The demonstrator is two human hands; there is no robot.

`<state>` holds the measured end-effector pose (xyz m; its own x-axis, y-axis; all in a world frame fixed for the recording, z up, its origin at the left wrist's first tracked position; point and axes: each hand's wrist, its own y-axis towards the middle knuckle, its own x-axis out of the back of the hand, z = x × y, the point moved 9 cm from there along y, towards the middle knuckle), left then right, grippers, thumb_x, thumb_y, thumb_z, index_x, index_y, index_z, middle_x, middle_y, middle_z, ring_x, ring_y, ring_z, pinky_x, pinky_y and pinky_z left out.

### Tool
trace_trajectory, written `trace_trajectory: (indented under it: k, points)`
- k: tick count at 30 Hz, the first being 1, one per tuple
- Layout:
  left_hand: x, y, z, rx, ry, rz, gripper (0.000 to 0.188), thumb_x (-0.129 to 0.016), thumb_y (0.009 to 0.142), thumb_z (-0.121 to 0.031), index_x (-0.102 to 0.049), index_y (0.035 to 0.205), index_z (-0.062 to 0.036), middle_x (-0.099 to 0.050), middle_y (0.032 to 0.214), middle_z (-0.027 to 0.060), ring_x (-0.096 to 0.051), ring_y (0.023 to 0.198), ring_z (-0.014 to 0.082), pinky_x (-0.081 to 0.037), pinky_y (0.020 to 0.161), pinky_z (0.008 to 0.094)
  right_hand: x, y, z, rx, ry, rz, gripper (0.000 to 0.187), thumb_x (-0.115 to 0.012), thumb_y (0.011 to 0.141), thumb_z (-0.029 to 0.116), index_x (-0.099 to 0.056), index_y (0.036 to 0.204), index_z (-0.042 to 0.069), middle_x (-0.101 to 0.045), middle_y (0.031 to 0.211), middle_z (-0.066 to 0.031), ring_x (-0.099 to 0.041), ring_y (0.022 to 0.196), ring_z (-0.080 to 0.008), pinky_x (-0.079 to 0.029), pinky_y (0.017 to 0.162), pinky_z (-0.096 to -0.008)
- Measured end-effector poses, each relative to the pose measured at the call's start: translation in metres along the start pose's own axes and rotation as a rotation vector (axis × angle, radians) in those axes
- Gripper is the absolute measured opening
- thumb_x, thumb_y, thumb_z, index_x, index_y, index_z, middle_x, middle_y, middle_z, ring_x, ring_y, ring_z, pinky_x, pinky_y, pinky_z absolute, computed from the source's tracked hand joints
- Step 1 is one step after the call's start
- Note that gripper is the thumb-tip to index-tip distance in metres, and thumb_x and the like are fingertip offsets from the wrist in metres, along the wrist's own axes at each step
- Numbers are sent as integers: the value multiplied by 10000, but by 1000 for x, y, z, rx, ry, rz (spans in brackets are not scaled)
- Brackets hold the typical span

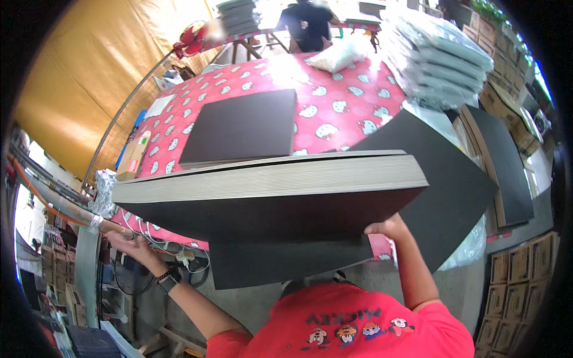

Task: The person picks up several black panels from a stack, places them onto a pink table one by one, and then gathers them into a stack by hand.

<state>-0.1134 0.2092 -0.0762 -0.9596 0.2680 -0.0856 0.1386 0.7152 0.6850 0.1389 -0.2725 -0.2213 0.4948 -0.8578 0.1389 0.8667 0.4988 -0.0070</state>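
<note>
A thick stack of black sheets with pale grey edges (268,180) stands tilted in front of me, above the near part of the table. My right hand (387,228) grips its lower right side, thumb on the dark face and the other fingers mostly hidden. Off the stack's lower left end, my left hand (136,249) is apart from it, fingers spread, holding nothing I can see. Another black sheet (286,262) hangs below the stack, over the table's near edge. Behind the stack, a smaller dark pile of sheets (242,126) lies on the table.
A pink patterned cloth (325,110) covers the table. Large black sheets (444,185) lie at right, below plastic-wrapped bundles (441,59). A cardboard box (133,156) and white cables (158,238) are at left. Farther back sits another person (305,27). Cartons (519,292) stand at lower right.
</note>
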Motion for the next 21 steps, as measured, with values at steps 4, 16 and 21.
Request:
trace_trajectory:
  k: [4,16,21]
  points:
    - [47,-26,190,359,-73,329,582,-596,773,-277,-338,1223,-12,-411,1210,99,-389,1114,196,-289,961,344,-8,1,-21,107,367,-85,827,-809,448,133,-449,1179,-8,-532,1118,-115,-490,1037,-257,-372,916,-378]
    - [-5,-48,191,695,-449,625,733,-682,548,-43,-368,1208,3,-515,1065,86,-519,951,208,-428,834,328,42,-36,-53,271,231,-641,651,-664,591,148,-420,1176,-3,-509,1096,-99,-494,991,-215,-383,864,-324]
    - [-47,-54,166,699,-626,619,626,-697,603,-100,-424,1156,7,-530,1025,78,-523,935,209,-417,851,319,22,-37,-68,257,210,-811,568,-576,799,355,-397,1201,-2,-493,1107,-84,-434,1022,-195,-294,922,-302]
